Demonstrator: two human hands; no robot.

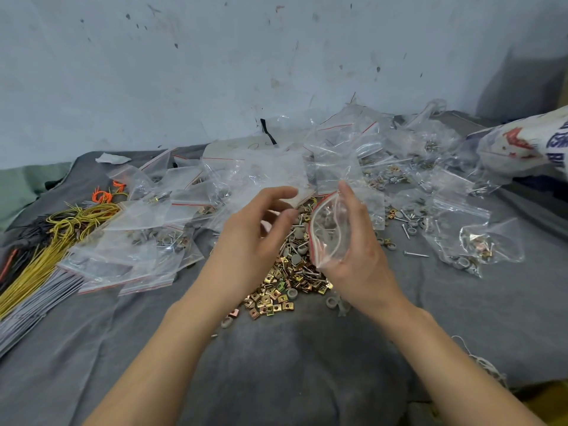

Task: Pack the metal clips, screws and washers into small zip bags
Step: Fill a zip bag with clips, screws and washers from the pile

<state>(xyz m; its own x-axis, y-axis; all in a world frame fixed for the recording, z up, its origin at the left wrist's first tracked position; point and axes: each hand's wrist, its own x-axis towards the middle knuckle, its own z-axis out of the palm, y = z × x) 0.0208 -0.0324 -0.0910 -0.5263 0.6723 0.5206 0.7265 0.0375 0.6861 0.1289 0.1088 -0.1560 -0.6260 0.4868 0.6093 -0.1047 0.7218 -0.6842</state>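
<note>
My right hand (358, 241) holds a small clear zip bag (329, 232) with a red seal line, its mouth spread open toward the left. My left hand (255, 232) hovers just left of the bag's mouth with fingers curled and apart; whether a small part sits between them is hidden. Below both hands lies a pile of gold metal clips (276, 290) on the grey cloth (276, 364). Grey washers (296, 232) and thin screws (416, 255) are mixed in above and to the right of the clips.
Empty zip bags (129, 265) lie stacked at the left, next to yellow and grey wire ties (40, 265). Filled and loose bags (479, 244) spread across the back and right. A printed plastic sack (528, 146) lies at the far right. A stained wall (215, 72) rises behind.
</note>
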